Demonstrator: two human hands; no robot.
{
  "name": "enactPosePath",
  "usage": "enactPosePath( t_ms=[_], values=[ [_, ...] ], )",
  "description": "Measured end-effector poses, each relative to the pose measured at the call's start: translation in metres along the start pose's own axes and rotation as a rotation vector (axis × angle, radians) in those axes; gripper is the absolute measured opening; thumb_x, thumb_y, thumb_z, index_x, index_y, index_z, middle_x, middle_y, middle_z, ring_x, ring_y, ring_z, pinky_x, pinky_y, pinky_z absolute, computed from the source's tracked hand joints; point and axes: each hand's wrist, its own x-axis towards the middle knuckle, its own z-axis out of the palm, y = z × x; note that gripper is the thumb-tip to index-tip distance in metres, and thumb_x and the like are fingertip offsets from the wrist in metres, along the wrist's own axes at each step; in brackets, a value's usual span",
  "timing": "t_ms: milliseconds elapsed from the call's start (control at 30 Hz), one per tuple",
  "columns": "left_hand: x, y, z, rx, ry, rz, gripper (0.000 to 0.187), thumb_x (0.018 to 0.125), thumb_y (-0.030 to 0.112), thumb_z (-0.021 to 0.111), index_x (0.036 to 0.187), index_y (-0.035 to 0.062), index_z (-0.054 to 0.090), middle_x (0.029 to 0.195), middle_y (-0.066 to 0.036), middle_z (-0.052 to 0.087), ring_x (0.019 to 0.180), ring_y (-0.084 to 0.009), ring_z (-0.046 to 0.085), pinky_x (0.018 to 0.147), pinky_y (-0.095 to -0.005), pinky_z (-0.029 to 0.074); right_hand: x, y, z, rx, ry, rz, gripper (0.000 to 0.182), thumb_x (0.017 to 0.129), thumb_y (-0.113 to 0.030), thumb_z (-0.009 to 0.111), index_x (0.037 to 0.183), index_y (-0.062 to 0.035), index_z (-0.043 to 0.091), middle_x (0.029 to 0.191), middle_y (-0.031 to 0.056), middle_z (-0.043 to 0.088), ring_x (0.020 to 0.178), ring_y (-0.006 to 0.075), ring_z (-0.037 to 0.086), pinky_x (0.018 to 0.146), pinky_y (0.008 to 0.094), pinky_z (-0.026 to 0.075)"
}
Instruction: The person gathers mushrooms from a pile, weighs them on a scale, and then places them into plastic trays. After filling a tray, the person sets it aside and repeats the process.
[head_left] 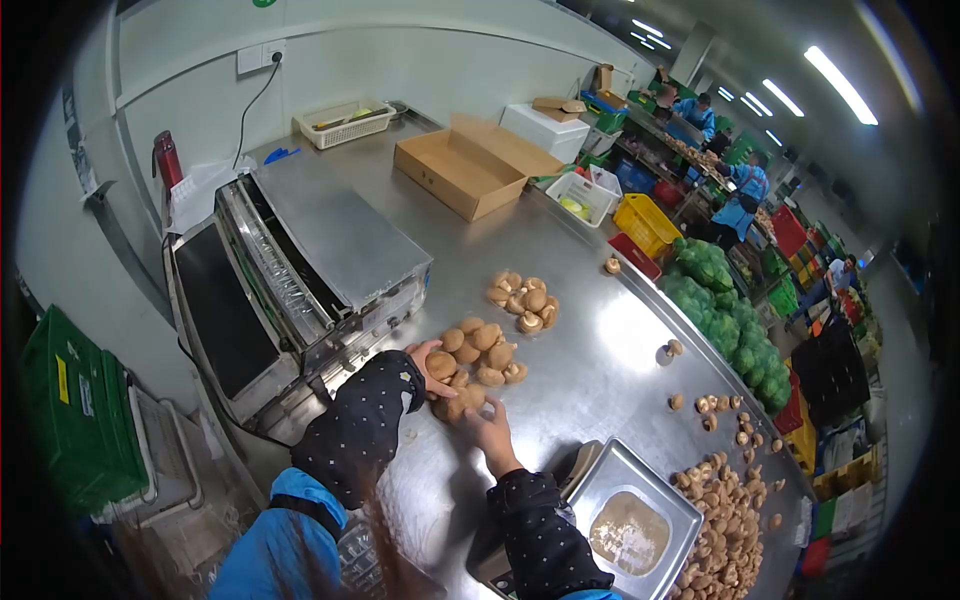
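Your left hand (432, 362) cups a round brown mushroom (441, 365) at the near end of the tan mushroom cluster (478, 358), while your right hand (489, 432), fingers loosely curled, presses mushrooms at the cluster's edge. Keep both palms low on the steel table (590, 290) and gather inward gently, so caps don't roll toward the second mushroom pile (523, 301) beyond your fingertips.

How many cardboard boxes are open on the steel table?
1: the large open box at the table's far end, behind the mushroom piles. Smaller boxes stand beyond; some may be hidden.
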Motion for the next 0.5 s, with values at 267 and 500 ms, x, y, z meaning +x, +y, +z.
enactPosePath(
  t_ms=[267, 500],
  values=[
    [-0.1, 0.05, -0.023, -0.293, 0.233, 0.382, 0.065, 0.067, 0.041, 0.075, 0.113, -0.0006, 0.056, 0.105, -0.021, 0.059, 0.102, -0.0328, 0.056, 0.09, -0.0402, 0.043, -0.152, -0.05, -0.004, -0.53, -0.095, -0.474, 0.042, 0.082, -0.023, 0.061, 0.115, 0.0004, 0.051, 0.101, 0.0207, 0.054, 0.092, 0.0323, 0.056, 0.077, 0.0387, 0.046],
    [-0.278, 0.034, 0.027, 0.152, -0.298, 1.078, 0.041, 0.066, 0.032, 0.072, 0.098, 0.0063, 0.064, 0.087, -0.014, 0.062, 0.085, -0.0335, 0.058, 0.076, -0.0426, 0.045, -0.273, 0.025, 0.036, -0.972, -0.14, -0.685, 0.021, 0.071, -0.002, 0.054, 0.09, 0.0019, 0.061, 0.088, 0.0181, 0.059, 0.081, 0.0309, 0.057, 0.074, 0.038, 0.048]
  ],
)
